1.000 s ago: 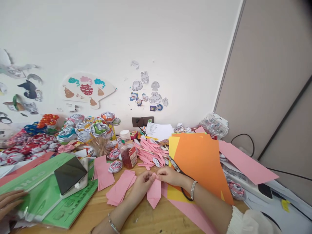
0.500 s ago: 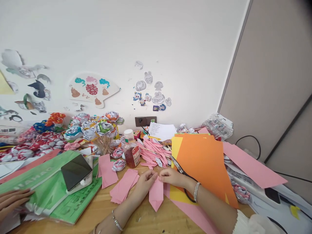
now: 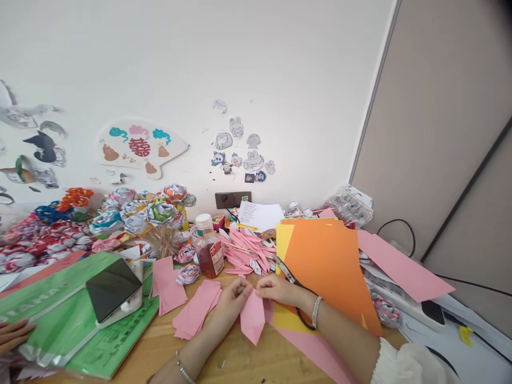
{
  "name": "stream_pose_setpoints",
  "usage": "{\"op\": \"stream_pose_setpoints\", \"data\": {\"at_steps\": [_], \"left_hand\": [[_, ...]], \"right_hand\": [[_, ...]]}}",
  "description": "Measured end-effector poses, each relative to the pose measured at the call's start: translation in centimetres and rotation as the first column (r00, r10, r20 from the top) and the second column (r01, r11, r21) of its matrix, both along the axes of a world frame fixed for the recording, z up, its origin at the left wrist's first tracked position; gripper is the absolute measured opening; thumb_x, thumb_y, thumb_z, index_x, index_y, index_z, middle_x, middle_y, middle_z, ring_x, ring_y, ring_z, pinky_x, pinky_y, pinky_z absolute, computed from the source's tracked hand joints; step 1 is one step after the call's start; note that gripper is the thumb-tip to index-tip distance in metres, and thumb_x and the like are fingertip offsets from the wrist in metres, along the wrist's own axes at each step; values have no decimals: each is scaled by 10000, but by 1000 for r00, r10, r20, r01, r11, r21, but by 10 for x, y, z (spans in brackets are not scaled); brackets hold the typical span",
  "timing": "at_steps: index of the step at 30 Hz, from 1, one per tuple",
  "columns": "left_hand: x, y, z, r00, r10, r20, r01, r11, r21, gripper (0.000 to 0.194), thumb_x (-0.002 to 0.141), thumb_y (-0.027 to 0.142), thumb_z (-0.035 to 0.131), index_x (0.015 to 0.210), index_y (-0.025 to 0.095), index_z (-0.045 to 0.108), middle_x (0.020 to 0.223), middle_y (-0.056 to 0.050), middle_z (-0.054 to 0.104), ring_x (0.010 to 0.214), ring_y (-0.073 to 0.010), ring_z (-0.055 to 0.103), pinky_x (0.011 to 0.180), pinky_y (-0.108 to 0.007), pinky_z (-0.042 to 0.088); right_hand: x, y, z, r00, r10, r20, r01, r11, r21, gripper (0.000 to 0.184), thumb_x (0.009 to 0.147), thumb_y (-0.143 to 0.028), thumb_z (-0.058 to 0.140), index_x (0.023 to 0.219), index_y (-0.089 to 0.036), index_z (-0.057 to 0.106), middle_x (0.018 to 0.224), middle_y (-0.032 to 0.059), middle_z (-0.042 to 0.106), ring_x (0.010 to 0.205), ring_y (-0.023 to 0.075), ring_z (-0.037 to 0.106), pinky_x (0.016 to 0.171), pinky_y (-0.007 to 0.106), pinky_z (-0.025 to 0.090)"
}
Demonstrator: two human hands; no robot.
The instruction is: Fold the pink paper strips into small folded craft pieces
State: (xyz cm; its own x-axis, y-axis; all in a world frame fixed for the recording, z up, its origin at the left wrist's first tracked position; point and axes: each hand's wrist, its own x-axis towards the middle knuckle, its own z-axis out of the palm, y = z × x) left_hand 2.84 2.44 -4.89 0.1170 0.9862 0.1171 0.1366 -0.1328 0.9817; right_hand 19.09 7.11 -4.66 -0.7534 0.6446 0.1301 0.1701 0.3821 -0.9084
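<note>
Between my two hands hangs a folded strip of pink paper (image 3: 252, 320), its lower end creased to a point. My left hand (image 3: 237, 298) is closed, pinching the paper's upper left edge. Closed as well, my right hand (image 3: 274, 289) pinches the top right edge; the fingertips partly hide the upper fold. A fan of pink paper strips (image 3: 197, 312) lies left of my left wrist, with more pink strips (image 3: 168, 285) beyond it. Scissors (image 3: 286, 269) rest under my right forearm on orange paper (image 3: 324, 266).
A bottle of reddish liquid (image 3: 209, 253) stands behind my hands, beside a heap of folded pink pieces (image 3: 248, 248). Paper flowers (image 3: 160, 210) fill the back left. A phone (image 3: 114, 289) lies over a green folder (image 3: 80, 320); another person's hand (image 3: 14, 336) rests at its left edge.
The view swings slightly right, then back left. My hands keep pinching the pink paper, which tilts a little. The other person's hand shows less at the left edge.
</note>
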Motion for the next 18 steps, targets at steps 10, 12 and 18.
{"op": "stream_pose_setpoints", "data": {"at_steps": [10, 12, 18], "left_hand": [[-7, 2, 4, 992, 87, 94, -82, 995, -58, 323, 628, 470, 621, 619, 172, 499, 459, 77, 481, 405, -85, 404, 420, -196, 269], [-9, 4, 3, 980, 145, 133, -137, 988, -69, 336, 635, 492, 603, 616, 178, 486, 437, 80, 484, 382, -88, 414, 412, -196, 279], [-5, 6, -4, 968, 148, 203, -123, 984, -130, 334, 576, 453, 673, 618, 181, 486, 445, 60, 549, 415, -110, 506, 450, -212, 389]], "right_hand": [[9, 3, 14, 983, -160, -89, 162, 987, 15, 239, 799, -379, 479, 728, -154, 516, 687, -10, 490, 637, 110, 455, 568, 219, 349], [16, 2, 17, 979, -182, -93, 181, 983, -23, 303, 787, -445, 483, 834, -150, 525, 730, 7, 515, 644, 119, 486, 579, 231, 378], [23, -16, -2, 944, -262, -201, 226, 956, -188, 366, 751, -488, 530, 898, -153, 534, 677, -6, 535, 546, 104, 507, 538, 234, 410]]}}
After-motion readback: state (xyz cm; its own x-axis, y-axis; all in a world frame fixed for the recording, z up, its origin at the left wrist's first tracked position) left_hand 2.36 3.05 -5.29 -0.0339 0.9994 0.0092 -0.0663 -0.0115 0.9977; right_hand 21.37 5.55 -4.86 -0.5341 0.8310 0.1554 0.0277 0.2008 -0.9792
